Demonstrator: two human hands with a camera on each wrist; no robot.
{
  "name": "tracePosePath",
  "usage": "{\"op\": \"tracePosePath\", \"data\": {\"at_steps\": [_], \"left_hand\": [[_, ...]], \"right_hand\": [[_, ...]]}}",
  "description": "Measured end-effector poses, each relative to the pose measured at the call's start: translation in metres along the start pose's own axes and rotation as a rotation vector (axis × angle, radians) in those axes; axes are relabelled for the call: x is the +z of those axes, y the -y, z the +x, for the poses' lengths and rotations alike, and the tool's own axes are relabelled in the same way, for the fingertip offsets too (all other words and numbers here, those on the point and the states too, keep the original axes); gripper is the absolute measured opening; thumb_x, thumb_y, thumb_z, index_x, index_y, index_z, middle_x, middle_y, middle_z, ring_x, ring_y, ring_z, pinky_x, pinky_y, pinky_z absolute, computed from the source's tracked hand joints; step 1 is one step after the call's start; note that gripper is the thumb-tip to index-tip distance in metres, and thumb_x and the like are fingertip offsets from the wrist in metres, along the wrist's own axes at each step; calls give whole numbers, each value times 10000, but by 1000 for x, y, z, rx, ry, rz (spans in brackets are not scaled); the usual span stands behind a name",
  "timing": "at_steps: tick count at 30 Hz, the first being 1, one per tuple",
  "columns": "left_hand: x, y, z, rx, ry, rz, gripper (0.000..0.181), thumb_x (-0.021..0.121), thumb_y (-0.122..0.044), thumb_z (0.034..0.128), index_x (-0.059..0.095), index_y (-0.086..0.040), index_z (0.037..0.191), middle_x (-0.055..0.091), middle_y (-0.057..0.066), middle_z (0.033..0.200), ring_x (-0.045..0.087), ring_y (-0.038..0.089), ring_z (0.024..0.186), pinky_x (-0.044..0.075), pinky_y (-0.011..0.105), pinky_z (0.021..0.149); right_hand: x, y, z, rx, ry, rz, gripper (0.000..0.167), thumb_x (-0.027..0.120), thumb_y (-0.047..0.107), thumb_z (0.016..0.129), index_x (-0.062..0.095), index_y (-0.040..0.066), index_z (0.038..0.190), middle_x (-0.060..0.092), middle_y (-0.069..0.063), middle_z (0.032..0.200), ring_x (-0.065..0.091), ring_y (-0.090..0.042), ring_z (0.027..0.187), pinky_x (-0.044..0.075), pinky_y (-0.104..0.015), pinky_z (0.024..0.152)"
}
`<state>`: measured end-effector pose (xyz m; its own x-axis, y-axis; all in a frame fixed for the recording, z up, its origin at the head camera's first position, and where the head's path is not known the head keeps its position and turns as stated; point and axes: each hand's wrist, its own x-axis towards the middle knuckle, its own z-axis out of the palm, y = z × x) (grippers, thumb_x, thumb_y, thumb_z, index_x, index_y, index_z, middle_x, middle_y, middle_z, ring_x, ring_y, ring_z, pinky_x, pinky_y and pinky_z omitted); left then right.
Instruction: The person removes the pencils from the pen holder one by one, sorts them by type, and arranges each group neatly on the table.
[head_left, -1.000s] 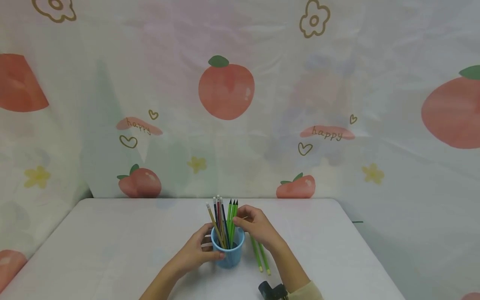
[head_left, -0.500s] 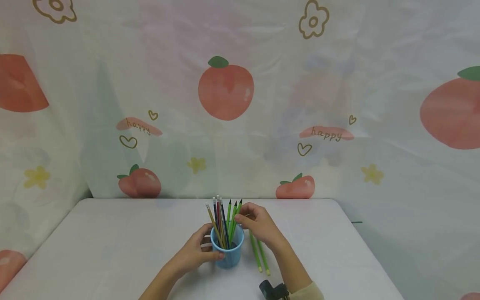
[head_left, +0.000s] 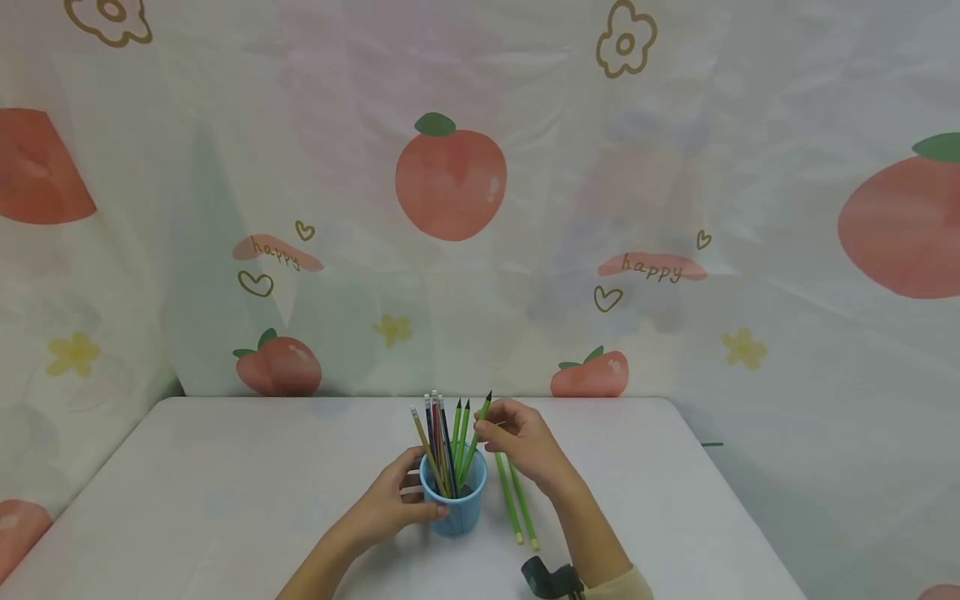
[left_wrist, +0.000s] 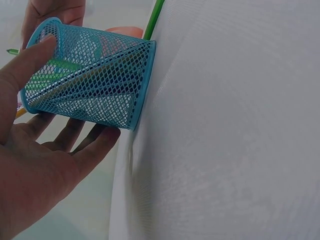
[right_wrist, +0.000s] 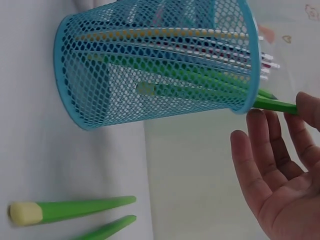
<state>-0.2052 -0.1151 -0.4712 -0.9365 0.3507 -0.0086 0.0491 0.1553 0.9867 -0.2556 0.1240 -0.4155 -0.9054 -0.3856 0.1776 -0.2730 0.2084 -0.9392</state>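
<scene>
One pencil (head_left: 472, 450) in right grip (head_left: 522, 440)

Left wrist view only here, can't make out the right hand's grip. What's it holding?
Observer: Head view: right hand pinches a green pencil by its upper part, dark tip up.
Operator: Is its lower end out of the cup?
Observer: No. Right wrist view: its pale end is inside the cup, clear of the base.
Operator: I see one loose pencil past the cup. Any more?
Observer: Yes, two green pencils lie side by side on the table.
</scene>
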Motion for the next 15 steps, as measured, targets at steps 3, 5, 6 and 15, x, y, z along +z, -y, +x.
{"op": "tracePosePath", "data": {"at_steps": [3, 5, 6, 15], "left_hand": [[0, -1, 0, -8, -3, 1, 866, 853, -160, 787, 359, -85, 1495, 406, 243, 1506, 459, 490, 1335, 484, 529, 1043], [0, -1, 0, -9, -5, 4, 868, 853, -160, 788, 357, -82, 1495, 405, 250, 1504, 458, 491, 1335, 485, 527, 1042], [1, -1, 0, -9, -7, 6, 868, 853, -161, 787, 357, -81, 1495, 409, 253, 1501, 463, 490, 1331, 489, 524, 1037], [2, -1, 0, -7, -8, 2, 869, 856, -161, 783, 361, -70, 1491, 430, 241, 1487, 487, 465, 1319, 500, 505, 1032]], "right_hand": [[-2, 4, -1, -11, 0, 13, 308, 648, 233, 981, 614, -12, 1164, 641, -174, 1105, 669, -283, 995, 609, -363, 858], [-4, 7, -2, -16, -3, 28, 307, 645, 231, 983, 612, -14, 1164, 632, -188, 1121, 668, -296, 1008, 609, -357, 859], [-5, 8, -3, -19, -4, 37, 303, 645, 230, 983, 611, -11, 1161, 629, -196, 1126, 670, -298, 1012, 608, -359, 862], [-16, 17, -7, -61, -61, 135, 247, 655, 185, 974, 609, 1, 1133, 628, -241, 1134, 684, -271, 972, 612, -366, 852]]}}
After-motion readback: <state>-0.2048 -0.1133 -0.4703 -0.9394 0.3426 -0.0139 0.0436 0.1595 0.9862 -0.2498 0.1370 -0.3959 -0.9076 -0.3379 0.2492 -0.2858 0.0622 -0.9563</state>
